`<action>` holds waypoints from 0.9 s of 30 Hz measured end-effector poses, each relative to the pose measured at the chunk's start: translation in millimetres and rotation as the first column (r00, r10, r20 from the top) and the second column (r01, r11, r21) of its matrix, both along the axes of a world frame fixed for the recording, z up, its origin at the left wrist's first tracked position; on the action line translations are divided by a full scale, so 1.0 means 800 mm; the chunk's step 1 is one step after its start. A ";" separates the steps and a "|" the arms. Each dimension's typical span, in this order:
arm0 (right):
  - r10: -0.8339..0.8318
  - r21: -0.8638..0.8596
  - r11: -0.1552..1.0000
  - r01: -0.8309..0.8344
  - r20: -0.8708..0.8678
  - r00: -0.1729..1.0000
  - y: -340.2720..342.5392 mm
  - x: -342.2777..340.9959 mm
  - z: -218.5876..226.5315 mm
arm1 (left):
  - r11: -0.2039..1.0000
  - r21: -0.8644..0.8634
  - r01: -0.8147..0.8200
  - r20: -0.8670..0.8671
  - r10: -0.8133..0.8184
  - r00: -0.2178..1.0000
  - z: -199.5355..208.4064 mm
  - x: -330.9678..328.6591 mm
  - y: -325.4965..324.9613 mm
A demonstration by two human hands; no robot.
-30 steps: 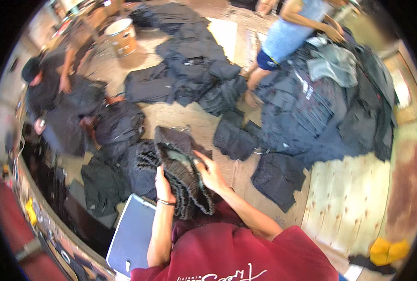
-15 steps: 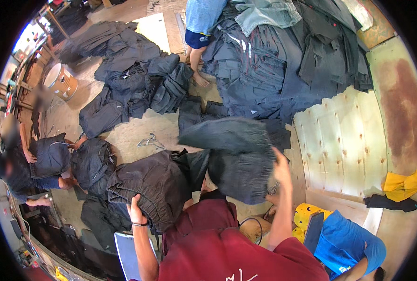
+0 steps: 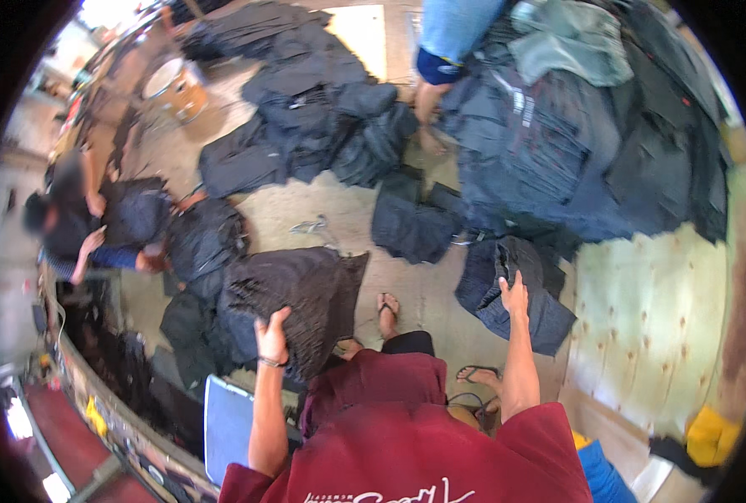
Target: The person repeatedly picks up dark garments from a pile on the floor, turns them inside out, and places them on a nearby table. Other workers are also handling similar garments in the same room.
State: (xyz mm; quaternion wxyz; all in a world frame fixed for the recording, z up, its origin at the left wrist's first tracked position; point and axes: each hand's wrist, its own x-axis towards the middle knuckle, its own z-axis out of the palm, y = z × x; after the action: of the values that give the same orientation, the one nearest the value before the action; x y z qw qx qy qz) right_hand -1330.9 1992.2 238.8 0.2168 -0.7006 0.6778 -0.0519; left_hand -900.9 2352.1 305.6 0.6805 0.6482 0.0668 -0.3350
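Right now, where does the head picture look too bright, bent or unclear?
Head view: glare whitens the upper left; straight edges bow toward the black rim; the wooden panel at right looks bright; the dark garment at the left hand appears slightly soft.

My shirt (image 3: 440,436) is maroon, lettered in white. The charcoal garment (image 3: 280,275) at my left hand (image 3: 271,339) is brownish; the dark garment (image 3: 507,320) at my right hand (image 3: 514,297) is blue-black. Pale garment (image 3: 574,44): grey-green. Drum (image 3: 180,92): orange-brown, whitish top. Flat panel (image 3: 227,427): grey-blue. Cloth (image 3: 713,436): yellow. Floor (image 3: 427,306): tan.
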 end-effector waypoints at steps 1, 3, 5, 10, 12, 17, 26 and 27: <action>0.029 0.077 0.997 -0.028 -0.010 1.000 0.006 0.038 -0.001 | 0.999 -0.040 0.011 0.050 -0.009 0.999 -0.002 -0.005 -0.007; 0.250 0.080 0.944 -0.321 0.463 0.850 0.036 0.147 0.011 | 0.993 -0.115 -0.011 -0.023 0.008 1.000 -0.001 -0.016 -0.022; 0.596 -0.073 0.748 -0.659 0.510 0.620 0.099 0.251 0.047 | 0.978 -0.190 0.086 0.030 -0.082 0.996 0.006 -0.023 -0.037; 0.467 0.084 0.560 -0.824 0.790 0.398 0.180 0.361 0.122 | 0.964 -0.099 0.245 0.274 -0.211 0.938 0.048 -0.030 -0.056; 0.467 0.029 0.622 -0.783 0.789 0.400 0.152 0.345 0.122 | 0.954 -0.005 0.299 0.374 -0.276 0.886 0.073 -0.027 -0.054; -0.056 0.396 0.749 -0.531 0.837 0.545 0.097 0.300 0.100 | 0.883 0.312 0.351 0.626 -0.469 0.623 0.131 -0.054 -0.067; -0.115 0.417 0.788 -0.453 0.822 0.558 0.132 0.279 0.142 | 0.945 -0.059 0.321 0.287 -0.292 0.912 0.129 -0.085 -0.078; 0.142 0.221 0.852 -0.474 0.775 0.616 0.163 0.278 0.145 | 0.971 -0.089 0.223 0.138 -0.209 0.968 0.117 -0.091 -0.084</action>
State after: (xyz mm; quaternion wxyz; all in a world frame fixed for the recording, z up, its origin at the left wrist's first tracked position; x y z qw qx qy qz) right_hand -1108.5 2122.7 354.6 0.6158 -0.6665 0.3934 -0.1477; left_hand -974.1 2284.9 399.2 0.6756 0.6354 -0.0654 -0.3682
